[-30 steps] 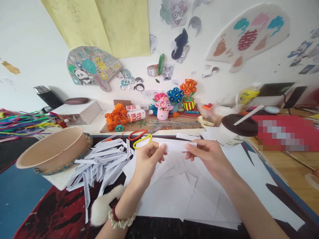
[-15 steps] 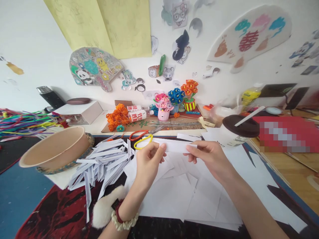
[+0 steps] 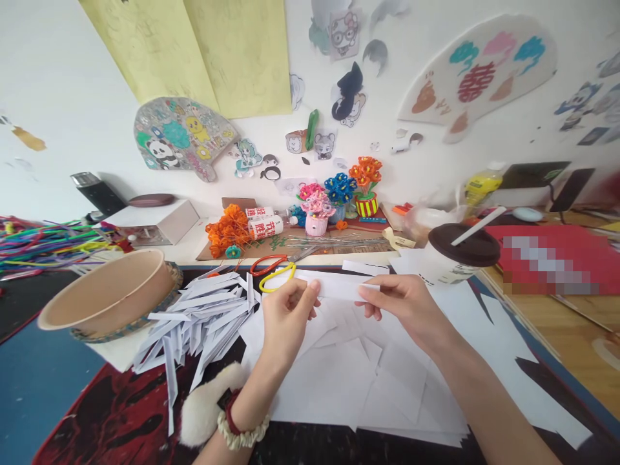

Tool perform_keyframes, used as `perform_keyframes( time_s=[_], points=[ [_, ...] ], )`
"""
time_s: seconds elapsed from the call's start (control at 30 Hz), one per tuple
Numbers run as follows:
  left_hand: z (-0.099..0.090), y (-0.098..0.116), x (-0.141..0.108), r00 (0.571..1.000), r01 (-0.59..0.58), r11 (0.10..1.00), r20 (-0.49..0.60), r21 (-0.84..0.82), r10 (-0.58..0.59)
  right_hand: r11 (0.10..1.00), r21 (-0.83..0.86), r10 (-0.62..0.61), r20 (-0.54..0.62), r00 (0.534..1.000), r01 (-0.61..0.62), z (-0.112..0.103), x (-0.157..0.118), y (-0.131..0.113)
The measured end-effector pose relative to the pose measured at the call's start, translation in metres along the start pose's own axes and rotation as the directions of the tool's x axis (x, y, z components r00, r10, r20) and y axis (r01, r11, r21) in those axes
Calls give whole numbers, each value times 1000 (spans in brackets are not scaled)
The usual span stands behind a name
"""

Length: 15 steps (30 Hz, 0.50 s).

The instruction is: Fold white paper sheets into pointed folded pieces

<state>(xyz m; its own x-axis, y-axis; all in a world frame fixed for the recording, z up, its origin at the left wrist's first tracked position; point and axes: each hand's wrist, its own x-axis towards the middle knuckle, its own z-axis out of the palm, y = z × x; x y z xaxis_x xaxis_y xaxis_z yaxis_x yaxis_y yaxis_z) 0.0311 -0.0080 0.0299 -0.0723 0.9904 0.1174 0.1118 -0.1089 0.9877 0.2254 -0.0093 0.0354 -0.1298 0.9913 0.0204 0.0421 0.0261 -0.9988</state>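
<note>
A white paper strip (image 3: pixel 339 287) is stretched level between my two hands, above a spread of white paper sheets (image 3: pixel 334 381). My left hand (image 3: pixel 290 310) pinches its left end between thumb and fingers; a scrunchie and a dark red band circle that wrist. The right end is pinched by my right hand (image 3: pixel 400 297). To the left lies a heap of folded paper strips (image 3: pixel 208 316). Just behind my left hand are scissors (image 3: pixel 276 271) with one red and one yellow handle loop.
A tan bowl (image 3: pixel 106 290) stands at left, and a lidded cup with a straw (image 3: pixel 458 255) at right. Pipe-cleaner flowers (image 3: pixel 317 210) and bottles (image 3: pixel 266 226) line the back by the wall. A fluffy white item (image 3: pixel 208 403) lies by my left wrist.
The view has shifted very slightly. Both hands keep their pinch on the paper strip, almost unmoved.
</note>
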Motion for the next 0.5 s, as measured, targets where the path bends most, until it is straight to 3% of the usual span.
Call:
perform_keyframes(
  time_s=[0.2, 0.37, 0.5],
  points=[
    [2, 3, -2, 998, -38, 996, -45, 83, 42, 999, -35, 24, 4, 1000, -24, -1, 0, 1],
    [3, 1, -3, 998, -34, 999, -59, 6, 35, 1000, -15, 25, 14, 1000, -24, -1, 1, 0],
    [3, -1, -2, 994, -74, 995, -74, 61, 78, 1000, -8, 28, 31, 999, -28, -2, 2, 2]
  ],
)
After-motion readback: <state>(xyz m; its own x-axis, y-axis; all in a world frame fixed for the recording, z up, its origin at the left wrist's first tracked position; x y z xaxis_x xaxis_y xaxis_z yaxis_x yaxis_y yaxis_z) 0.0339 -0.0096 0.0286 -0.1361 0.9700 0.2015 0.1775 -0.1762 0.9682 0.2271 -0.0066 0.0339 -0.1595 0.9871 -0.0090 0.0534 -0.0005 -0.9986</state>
